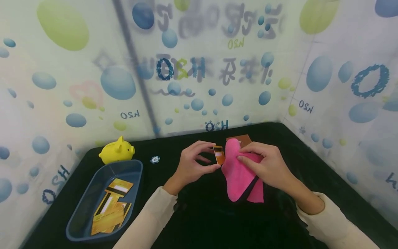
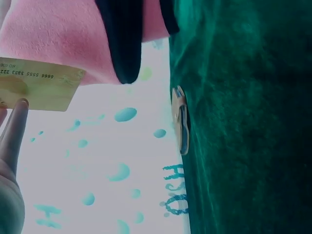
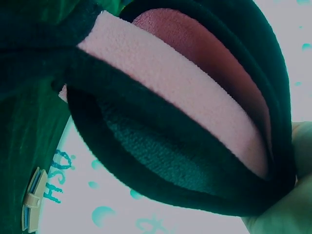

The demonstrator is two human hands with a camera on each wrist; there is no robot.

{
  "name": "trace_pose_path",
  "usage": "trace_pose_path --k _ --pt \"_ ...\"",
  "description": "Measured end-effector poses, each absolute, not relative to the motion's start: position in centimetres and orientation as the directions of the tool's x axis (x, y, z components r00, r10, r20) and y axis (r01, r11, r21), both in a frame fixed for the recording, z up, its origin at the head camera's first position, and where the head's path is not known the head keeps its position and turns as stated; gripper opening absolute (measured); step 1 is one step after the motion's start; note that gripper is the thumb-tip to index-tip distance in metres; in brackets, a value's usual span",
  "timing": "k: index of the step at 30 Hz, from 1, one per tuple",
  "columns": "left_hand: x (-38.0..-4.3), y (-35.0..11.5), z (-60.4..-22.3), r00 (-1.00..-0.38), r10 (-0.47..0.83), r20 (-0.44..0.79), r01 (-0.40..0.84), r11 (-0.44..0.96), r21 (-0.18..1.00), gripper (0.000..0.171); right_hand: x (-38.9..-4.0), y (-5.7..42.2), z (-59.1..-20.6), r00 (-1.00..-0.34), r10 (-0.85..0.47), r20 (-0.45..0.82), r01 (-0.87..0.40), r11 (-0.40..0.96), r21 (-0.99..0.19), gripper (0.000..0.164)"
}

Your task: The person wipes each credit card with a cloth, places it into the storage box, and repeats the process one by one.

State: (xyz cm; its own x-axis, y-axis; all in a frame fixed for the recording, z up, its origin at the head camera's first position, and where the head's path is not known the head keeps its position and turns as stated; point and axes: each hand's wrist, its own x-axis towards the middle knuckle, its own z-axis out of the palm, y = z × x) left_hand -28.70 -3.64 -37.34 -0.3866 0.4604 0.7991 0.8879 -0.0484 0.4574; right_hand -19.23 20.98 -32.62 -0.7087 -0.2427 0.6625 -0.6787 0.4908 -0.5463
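My left hand (image 1: 194,162) pinches a gold bank card (image 1: 219,156) upright between thumb and fingers. The left wrist view shows the face of this card (image 2: 53,90) with raised digits, close to the pink fabric. My right hand (image 1: 269,165) pinches a fleecy pink cloth piece with black edging (image 1: 234,178) between thumb and fingers, and it hangs down in folds. Seen from the right wrist, the cloth (image 3: 180,80) has dark rounded folds, spread apart, with pink between them. The card's edge is beside the cloth; whether they touch, I cannot tell.
Behind the cloth lies a brown wallet (image 1: 244,139), partly hidden. To the left, a blue tray (image 1: 72,226) holds several gold cards (image 1: 109,218). A yellow piggy bank (image 1: 115,152) stands behind the tray, and a poker chip (image 1: 155,159) lies on the dark tablecloth.
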Motion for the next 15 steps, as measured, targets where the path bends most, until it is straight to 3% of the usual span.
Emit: trace_pose_path --k 15 --pt "-26.7 -3.2 -36.0 -0.219 0.496 0.84 0.937 -0.132 0.322 0.053 -19.1 19.3 -32.2 -0.59 -0.321 0.741 -0.788 0.427 -0.443 0.033"
